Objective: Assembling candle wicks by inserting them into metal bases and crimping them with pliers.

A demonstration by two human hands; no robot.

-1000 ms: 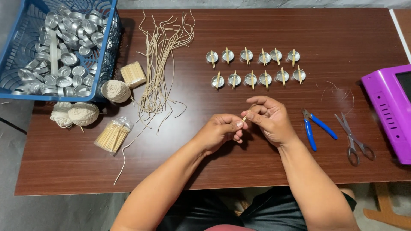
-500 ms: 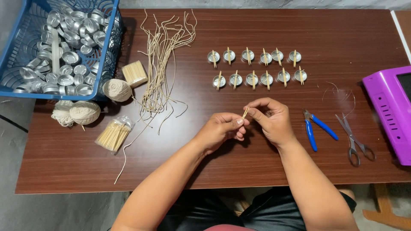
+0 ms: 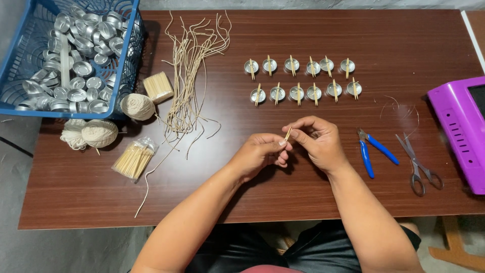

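My left hand [image 3: 260, 154] and my right hand [image 3: 318, 141] meet over the middle of the brown table [image 3: 242, 197], both pinching one small pale wooden stick [image 3: 288, 134] between thumb and fingertips. Whatever else sits between the fingers is hidden. Beyond the hands stand two rows of small round metal cups [image 3: 298, 78], each with a stick laid across its top. A loose bunch of cut tan wick strings [image 3: 189, 76] lies to the far left of the hands.
A blue basket [image 3: 30, 103] of several empty metal cups sits at the far left. Balls of string [image 3: 137, 106], a stick bundle [image 3: 157, 87] and a bag of sticks [image 3: 134, 159] lie nearby. Blue-handled pliers [image 3: 371, 149], scissors [image 3: 417, 164] and a purple device [image 3: 457, 129] lie right.
My hands have shifted slightly. The stick now stands up between the fingertips of both hands. Everything else on the table stays where it was.
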